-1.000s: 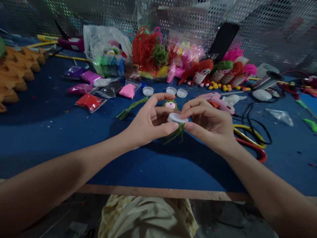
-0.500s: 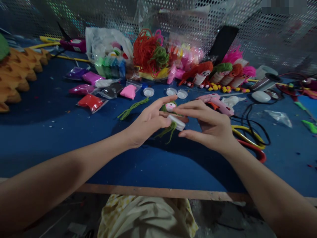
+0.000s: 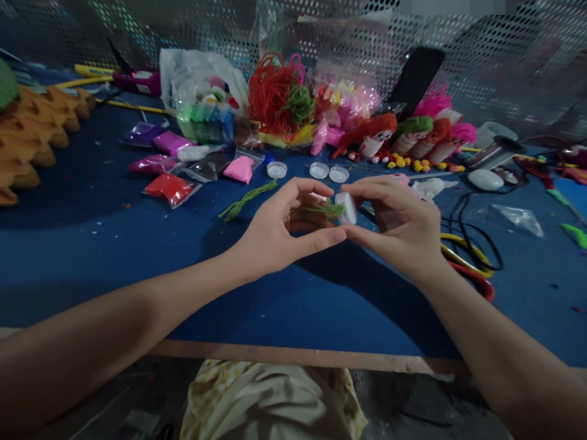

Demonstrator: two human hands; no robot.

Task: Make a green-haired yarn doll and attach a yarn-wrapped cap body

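My left hand (image 3: 279, 229) and my right hand (image 3: 397, 226) meet above the blue table (image 3: 114, 244). Between their fingertips sits a small white cap doll (image 3: 346, 208) with green yarn hair (image 3: 323, 209) trailing to the left. My right hand pinches the white cap between thumb and fingers. My left hand curls around the green yarn end, its thumb touching the right thumb. The doll's face is hidden.
Behind the hands lie white caps (image 3: 320, 170), a pink glue gun (image 3: 406, 183), a loose green yarn strand (image 3: 245, 200), clay packets (image 3: 172, 188), a yarn heap (image 3: 277, 91) and finished dolls (image 3: 406, 135). Cables and scissors (image 3: 465, 253) lie to the right. The table's wooden edge (image 3: 293, 354) runs near me.
The doll was turned: its pink face and flat cap showed earlier, now the cap faces sideways with the green yarn laid across leftward. Both hands rose slightly and closed together.
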